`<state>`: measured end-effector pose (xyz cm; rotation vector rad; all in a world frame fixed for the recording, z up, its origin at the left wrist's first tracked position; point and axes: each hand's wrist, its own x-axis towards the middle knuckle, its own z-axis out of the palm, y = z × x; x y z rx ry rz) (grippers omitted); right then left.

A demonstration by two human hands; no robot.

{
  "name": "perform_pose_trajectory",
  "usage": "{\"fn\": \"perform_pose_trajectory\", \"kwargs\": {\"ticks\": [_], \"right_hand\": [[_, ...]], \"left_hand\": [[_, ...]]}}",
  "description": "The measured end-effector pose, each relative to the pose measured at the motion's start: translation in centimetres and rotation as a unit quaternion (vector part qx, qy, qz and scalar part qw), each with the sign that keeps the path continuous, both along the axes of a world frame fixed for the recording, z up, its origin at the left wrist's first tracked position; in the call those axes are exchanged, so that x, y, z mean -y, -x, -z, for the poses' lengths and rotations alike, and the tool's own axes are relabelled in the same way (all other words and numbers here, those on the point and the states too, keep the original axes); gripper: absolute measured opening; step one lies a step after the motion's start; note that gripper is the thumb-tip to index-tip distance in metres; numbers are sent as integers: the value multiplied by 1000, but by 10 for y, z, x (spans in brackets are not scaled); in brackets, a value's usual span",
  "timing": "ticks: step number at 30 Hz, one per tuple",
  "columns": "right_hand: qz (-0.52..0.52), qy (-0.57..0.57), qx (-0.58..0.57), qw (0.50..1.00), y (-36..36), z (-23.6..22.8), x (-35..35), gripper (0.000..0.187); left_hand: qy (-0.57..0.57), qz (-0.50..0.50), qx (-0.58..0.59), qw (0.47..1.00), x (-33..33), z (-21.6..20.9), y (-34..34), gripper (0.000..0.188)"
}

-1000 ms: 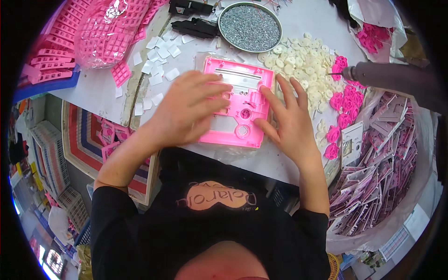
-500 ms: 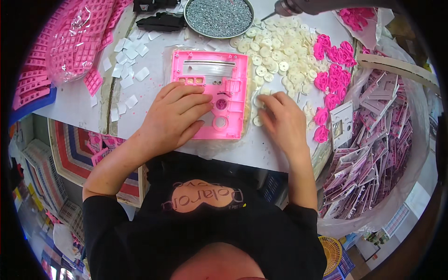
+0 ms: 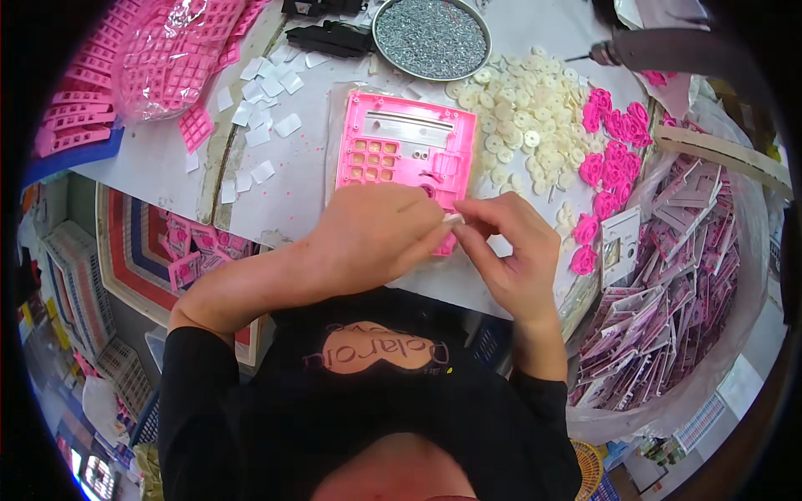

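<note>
A pink plastic casing (image 3: 462, 142) with a grid of square openings lies face down before me, its lower part covered by my hands. My left hand (image 3: 380, 234) is closed over the casing's near edge, its fingertips meeting those of my right hand (image 3: 514, 250). Between the two sets of fingertips shows a small white piece (image 3: 453, 219); its exact shape is mostly hidden. My right thumb and index finger pinch it. Beyond my right hand spreads a heap of cream round discs (image 3: 535, 117), with pink rose-shaped pieces (image 3: 614, 159) along its right side.
A round tray of screws (image 3: 430, 37) stands at the back, beside black parts (image 3: 330, 39). White square pieces (image 3: 259, 117) lie left, near bagged pink grids (image 3: 171, 63). A power screwdriver (image 3: 618, 52) hangs back right. A big lined basket of flat panels (image 3: 660, 292) stands right.
My right hand has left the discs' edge and come to my left hand, a small white piece between their fingertips. My left hand has slid toward the casing's near right. The view has shifted.
</note>
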<state>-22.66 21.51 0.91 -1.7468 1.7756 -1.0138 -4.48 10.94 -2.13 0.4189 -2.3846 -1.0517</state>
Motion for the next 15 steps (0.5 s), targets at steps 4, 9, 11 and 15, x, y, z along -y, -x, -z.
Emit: {"fn": "perform_pose_trajectory", "kwargs": {"ticks": [4, 9, 11, 15], "right_hand": [[53, 83, 39, 994, -20, 19, -3, 18], [65, 40, -2, 997, -14, 25, 2, 18], [25, 72, -108, 991, -9, 31, 17, 17], [3, 11, -198, 980, -18, 41, 31, 18]], "left_hand": [[-63, -14, 4, 998, -14, 3, -14, 11], [-165, -52, 32, 984, -11, -5, -29, 14], [-185, -85, 40, 978, -3, -8, -41, 18], [-172, -140, 54, 974, 11, -10, -50, 15]]}}
